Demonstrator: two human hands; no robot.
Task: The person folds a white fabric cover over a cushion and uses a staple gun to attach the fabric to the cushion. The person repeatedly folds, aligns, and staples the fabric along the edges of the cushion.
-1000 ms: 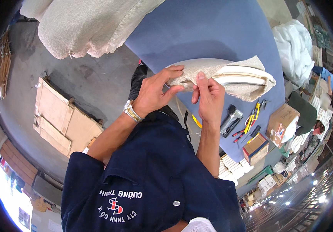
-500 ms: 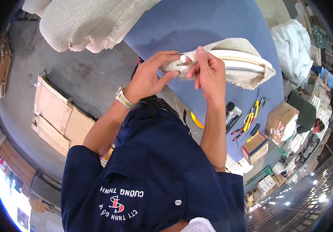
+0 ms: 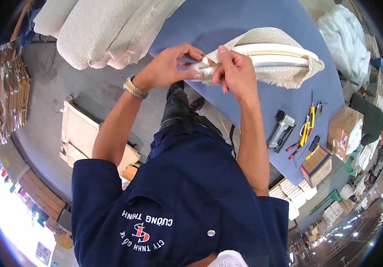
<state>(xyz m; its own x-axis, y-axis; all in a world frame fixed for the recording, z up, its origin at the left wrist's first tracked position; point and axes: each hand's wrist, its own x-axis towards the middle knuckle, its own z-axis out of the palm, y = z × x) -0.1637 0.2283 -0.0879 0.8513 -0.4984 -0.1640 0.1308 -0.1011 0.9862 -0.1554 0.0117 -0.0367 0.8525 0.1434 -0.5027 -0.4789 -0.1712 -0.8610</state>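
On the blue-covered table (image 3: 285, 26) lies a long rounded piece with white padding and a pale board edge, partly wrapped in beige woven fabric (image 3: 267, 37). Its near-left end is between my hands. My left hand (image 3: 171, 66), with a metal watch at the wrist, pinches the fabric at that end between thumb and fingers. Close beside it, my right hand (image 3: 236, 73) grips the fabric edge, thumb on top and the other fingers curled beneath. A bit of white padding (image 3: 207, 61) shows between the hands.
Right of my right forearm lie a staple gun (image 3: 282, 130), yellow-and-red pliers (image 3: 307, 127) and a small open box (image 3: 316, 164). Beyond stands a cardboard box (image 3: 343, 129). Large beige fabric-covered pieces (image 3: 98, 31) rest at the upper left. White plastic wrapping (image 3: 345, 46) is at the far right.
My view has shifted, and the tools and table appear further right. Both hands stay at the same end of the wrapped piece, with my left fingers slightly more spread over the fabric.
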